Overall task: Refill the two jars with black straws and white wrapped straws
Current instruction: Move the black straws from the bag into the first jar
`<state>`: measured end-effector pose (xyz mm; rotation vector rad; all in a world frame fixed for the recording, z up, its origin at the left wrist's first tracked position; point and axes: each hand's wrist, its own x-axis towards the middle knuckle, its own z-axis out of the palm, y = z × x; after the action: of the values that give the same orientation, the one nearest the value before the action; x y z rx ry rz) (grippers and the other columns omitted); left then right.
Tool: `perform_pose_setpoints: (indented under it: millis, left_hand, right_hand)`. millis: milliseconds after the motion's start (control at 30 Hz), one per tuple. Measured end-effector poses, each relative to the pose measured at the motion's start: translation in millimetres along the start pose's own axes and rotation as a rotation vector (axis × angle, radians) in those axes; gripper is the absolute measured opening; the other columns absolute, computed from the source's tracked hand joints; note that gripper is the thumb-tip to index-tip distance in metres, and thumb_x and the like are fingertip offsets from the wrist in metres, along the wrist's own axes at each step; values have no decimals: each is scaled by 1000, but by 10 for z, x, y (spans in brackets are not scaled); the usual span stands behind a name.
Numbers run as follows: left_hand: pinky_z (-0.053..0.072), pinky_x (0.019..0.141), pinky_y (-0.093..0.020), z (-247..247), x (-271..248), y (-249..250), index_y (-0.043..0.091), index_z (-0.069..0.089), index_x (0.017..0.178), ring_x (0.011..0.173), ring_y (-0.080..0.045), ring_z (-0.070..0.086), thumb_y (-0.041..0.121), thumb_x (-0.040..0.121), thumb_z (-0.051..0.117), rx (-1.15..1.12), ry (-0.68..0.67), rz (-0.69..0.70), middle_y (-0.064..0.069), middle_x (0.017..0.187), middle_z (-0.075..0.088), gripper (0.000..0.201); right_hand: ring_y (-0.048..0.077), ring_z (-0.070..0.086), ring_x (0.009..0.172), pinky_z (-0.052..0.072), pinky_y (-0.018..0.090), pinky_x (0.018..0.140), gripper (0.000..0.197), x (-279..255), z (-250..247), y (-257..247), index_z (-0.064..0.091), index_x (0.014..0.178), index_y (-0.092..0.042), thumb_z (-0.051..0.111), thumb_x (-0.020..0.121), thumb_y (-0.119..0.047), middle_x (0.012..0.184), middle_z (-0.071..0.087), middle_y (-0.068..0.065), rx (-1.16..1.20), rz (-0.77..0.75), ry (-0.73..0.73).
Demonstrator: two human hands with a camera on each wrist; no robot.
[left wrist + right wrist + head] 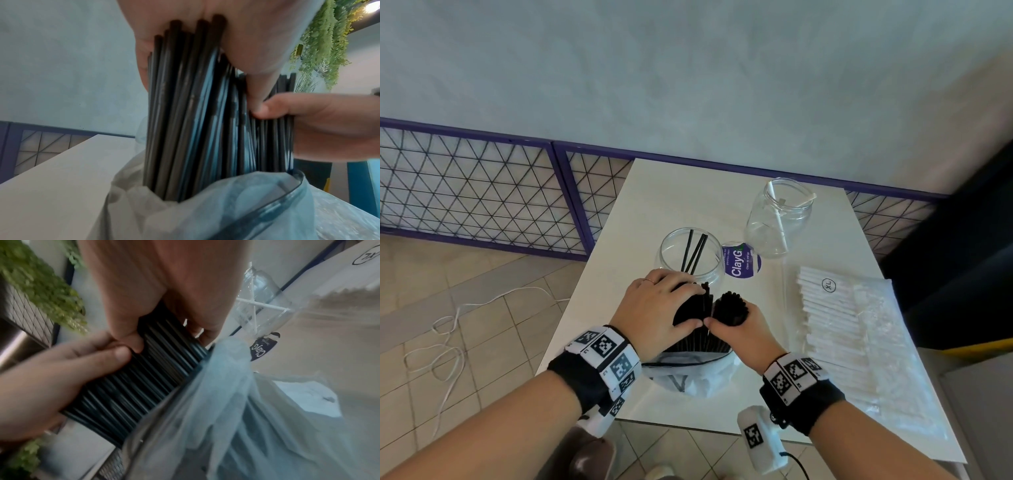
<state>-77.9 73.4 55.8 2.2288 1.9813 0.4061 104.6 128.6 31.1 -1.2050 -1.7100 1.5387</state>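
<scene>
Left hand [654, 308] wrapped round one clump of black straws [695, 315], fingers curled over their tops. Right hand [739, 325] clamped on a second clump just beside it, thumb tips of both hands touching. Straw bottoms still down inside a thin plastic bag [688, 373] standing near the front edge of the white table [688, 192].

Just behind the hands, a glass jar [671, 253] holding three black straws. Further back and to the right, a second jar [760, 222] with a couple of white wrapped straws, near the table's far edge. Between the jars, a round purple sticker [743, 263]. Along the right side, a pack of white wrapped straws [832, 318] reaching close to the right edge. Bare tabletop to the left of the jars, up to the left edge.
</scene>
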Motion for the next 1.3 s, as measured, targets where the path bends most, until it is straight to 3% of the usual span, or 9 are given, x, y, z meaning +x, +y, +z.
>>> perform_pose_setpoints:
  millis: [167,367,567,800,900,1000,1133,1200,1300]
  left_hand:
    - [47,84,-40,43,17,-28,37,51,119,117,-17,47,61,76,46,1,34,2,17,128,52,50]
    - [45,87,-38,35,16,-42,37,51,121,119,-16,45,63,77,44,2,18,-3,17,129,51,51]
    - [45,87,-38,28,20,-11,38,46,122,118,-16,46,66,77,46,-3,31,2,15,127,52,53]
    - [46,88,-35,29,-16,-10,38,47,122,116,-16,48,62,77,45,11,14,-4,15,125,52,51]
    - [46,87,-35,24,-42,-14,38,48,121,116,-16,48,61,77,44,10,23,-17,15,125,52,50]
    - [48,83,-34,39,-56,-1,37,49,119,112,-16,51,59,76,47,7,49,-13,15,120,54,48]
    - [50,76,-34,63,-57,11,36,50,117,106,-17,55,57,75,49,17,92,5,14,115,57,47]
    - [50,78,-35,62,-48,5,36,50,118,107,-18,54,58,75,49,12,86,1,13,116,57,48]
    - [49,81,-35,56,-32,-7,37,50,120,110,-17,52,59,75,48,9,61,-8,14,119,56,50]
  right_hand:
    - [7,56,69,46,15,66,15,-24,-161,-298,62,74,-11,68,83,-1,69,59,-5,144,-78,65]
    - [31,64,90,48,49,93,6,-19,-320,-614,71,71,-21,70,77,-20,83,69,10,160,-132,97]
    - [39,61,94,44,60,97,5,13,-393,-733,70,71,-23,69,75,-26,85,68,11,130,-160,69]
    - [21,57,69,48,38,68,28,114,-558,-1218,61,74,-22,56,89,1,68,61,3,379,-346,124]
    - [24,58,80,49,38,79,17,241,-567,-1399,60,78,-16,58,88,-2,71,64,0,433,-413,202]
    - [24,61,89,46,42,92,19,458,-466,-1422,69,70,-27,64,83,-14,79,69,1,415,-411,238]
    - [17,64,88,49,33,86,2,791,-245,-1169,71,81,-20,72,80,-22,91,70,9,277,-302,220]
    - [13,63,84,48,27,82,12,922,-168,-1002,70,90,-10,73,82,-19,90,69,6,207,-220,200]
    - [13,62,100,47,36,98,38,1045,-177,-775,61,113,-17,77,79,-26,106,65,-2,102,-90,81]
